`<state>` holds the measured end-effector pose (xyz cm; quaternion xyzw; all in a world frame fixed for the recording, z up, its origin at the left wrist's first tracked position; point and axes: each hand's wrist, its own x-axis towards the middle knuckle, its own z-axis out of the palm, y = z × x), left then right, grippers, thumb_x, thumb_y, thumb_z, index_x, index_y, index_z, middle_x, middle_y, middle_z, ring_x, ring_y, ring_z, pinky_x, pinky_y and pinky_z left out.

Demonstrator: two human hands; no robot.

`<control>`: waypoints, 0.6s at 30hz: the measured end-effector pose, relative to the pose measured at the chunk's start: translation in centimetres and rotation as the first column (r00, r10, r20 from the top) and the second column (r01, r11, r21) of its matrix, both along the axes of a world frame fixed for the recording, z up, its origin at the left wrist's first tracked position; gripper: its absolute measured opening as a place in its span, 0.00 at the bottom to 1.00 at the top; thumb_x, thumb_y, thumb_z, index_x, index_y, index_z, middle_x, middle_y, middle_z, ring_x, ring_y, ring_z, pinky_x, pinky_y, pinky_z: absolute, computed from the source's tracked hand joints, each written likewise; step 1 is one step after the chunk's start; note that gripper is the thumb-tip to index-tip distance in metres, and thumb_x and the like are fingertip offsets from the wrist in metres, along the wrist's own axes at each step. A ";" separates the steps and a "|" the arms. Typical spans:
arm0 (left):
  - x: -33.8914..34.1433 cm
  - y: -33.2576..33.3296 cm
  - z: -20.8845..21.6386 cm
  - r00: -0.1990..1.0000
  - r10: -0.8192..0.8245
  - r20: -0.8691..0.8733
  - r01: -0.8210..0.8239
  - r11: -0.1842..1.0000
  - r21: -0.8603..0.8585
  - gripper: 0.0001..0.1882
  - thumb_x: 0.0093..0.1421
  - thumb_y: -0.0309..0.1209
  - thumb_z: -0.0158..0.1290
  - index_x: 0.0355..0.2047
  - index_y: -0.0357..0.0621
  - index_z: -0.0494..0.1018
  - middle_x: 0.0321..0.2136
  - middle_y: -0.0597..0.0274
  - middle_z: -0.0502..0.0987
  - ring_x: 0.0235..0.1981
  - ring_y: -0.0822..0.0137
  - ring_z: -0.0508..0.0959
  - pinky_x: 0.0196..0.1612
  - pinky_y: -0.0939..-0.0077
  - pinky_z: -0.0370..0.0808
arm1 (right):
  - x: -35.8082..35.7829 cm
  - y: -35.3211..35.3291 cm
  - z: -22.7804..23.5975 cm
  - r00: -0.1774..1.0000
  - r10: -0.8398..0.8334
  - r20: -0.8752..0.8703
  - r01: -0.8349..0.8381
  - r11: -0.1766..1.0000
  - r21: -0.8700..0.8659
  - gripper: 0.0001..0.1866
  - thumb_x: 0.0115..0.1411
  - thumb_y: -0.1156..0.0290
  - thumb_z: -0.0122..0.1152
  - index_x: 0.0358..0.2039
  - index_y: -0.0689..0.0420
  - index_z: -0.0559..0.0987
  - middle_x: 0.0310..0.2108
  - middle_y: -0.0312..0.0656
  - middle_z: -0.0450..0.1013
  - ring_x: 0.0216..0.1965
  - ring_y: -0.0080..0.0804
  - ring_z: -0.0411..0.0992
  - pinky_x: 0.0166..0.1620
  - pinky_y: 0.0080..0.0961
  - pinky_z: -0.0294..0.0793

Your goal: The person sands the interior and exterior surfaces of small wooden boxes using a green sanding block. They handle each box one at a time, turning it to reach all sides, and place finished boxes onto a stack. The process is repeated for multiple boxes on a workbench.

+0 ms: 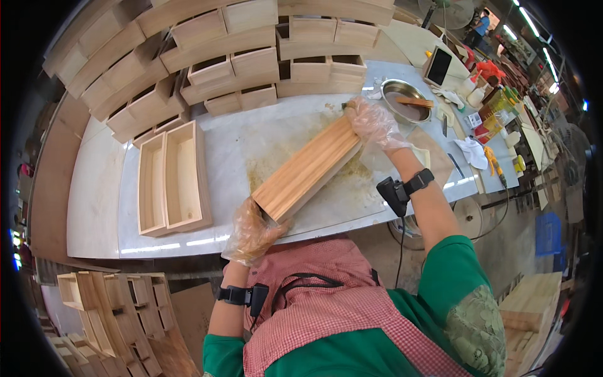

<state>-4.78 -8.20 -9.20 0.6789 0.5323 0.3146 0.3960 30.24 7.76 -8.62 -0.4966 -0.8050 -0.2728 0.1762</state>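
A long wooden box [309, 164] with a striped grain lies aslant over the table in front of me, a broad flat face upward. My left hand [250, 234], in a clear plastic glove, grips its near end at the table's front edge. At the far end my right hand [378, 129], gloved the same way, is closed round the corner. A small dark bit shows by the right fingertips, too little to name. To the left rests a pale two-compartment wooden tray [202, 182], open side up.
Stacked wooden drawer units [251, 63] line the table's back and left. A metal bowl [386, 94] holding a brown wooden strip stands beyond my right hand. Farther right are a white cloth [472, 152], a dark-screened tablet [438, 66] and bottles. Wet yellowish stains mark the grey tabletop [229, 157].
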 end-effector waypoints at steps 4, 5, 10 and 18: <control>-0.7 -0.5 -3.1 0.994 0.092 0.055 -0.098 0.988 0.119 0.41 0.46 0.43 0.73 0.53 0.31 0.70 0.45 0.43 0.82 0.47 0.53 0.83 0.51 0.62 0.79 | -6.8 -5.5 4.7 0.978 -0.200 -0.058 0.173 0.935 -0.309 0.10 0.64 0.70 0.50 0.40 0.64 0.74 0.20 0.55 0.76 0.19 0.45 0.77 0.21 0.40 0.75; -0.7 -0.5 -3.0 0.993 0.097 0.063 -0.105 0.987 0.125 0.41 0.46 0.43 0.73 0.54 0.31 0.70 0.45 0.44 0.82 0.47 0.53 0.83 0.51 0.63 0.79 | -6.8 -5.6 4.8 0.973 -0.176 -0.147 0.119 0.936 -0.332 0.10 0.64 0.70 0.50 0.40 0.64 0.74 0.22 0.55 0.76 0.21 0.47 0.79 0.23 0.41 0.76; -0.2 -0.6 -0.8 1.000 0.025 0.012 -0.025 1.000 -0.006 0.44 0.49 0.38 0.73 0.61 0.37 0.63 0.53 0.49 0.77 0.55 0.60 0.78 0.57 0.66 0.76 | -2.1 -2.8 4.1 0.958 -0.231 -0.169 0.152 0.911 -0.384 0.15 0.64 0.65 0.49 0.45 0.62 0.75 0.33 0.60 0.79 0.36 0.53 0.81 0.38 0.46 0.80; -0.6 -0.9 0.0 0.988 0.069 0.137 -0.079 0.995 0.065 0.43 0.46 0.40 0.74 0.58 0.33 0.67 0.50 0.48 0.79 0.53 0.58 0.79 0.57 0.63 0.75 | 1.3 -5.8 4.3 0.838 -0.412 -0.357 0.192 0.836 -0.514 0.15 0.67 0.59 0.56 0.49 0.54 0.78 0.42 0.54 0.79 0.43 0.48 0.79 0.48 0.41 0.77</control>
